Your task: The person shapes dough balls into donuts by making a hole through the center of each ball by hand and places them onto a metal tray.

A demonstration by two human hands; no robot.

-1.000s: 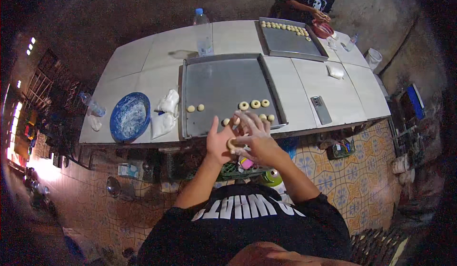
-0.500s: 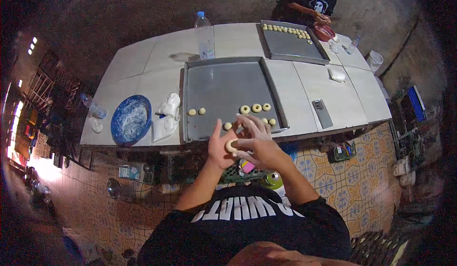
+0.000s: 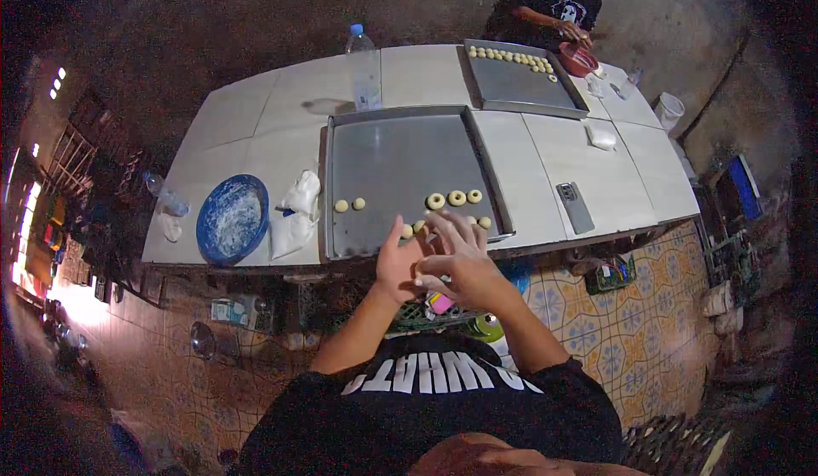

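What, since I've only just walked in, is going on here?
The camera wearer's right hand is set against the left hand, with a small, mostly hidden piece of dough between them. On the near tray lie three dough rings and several dough balls. Across the table, another person's hands are at a red bowl, beside a far tray with more dough pieces.

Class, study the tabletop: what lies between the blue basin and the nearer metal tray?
In the head view, crumpled white plastic bagging lies between the blue basin and the nearer metal tray; whether one bag or two, I cannot tell.
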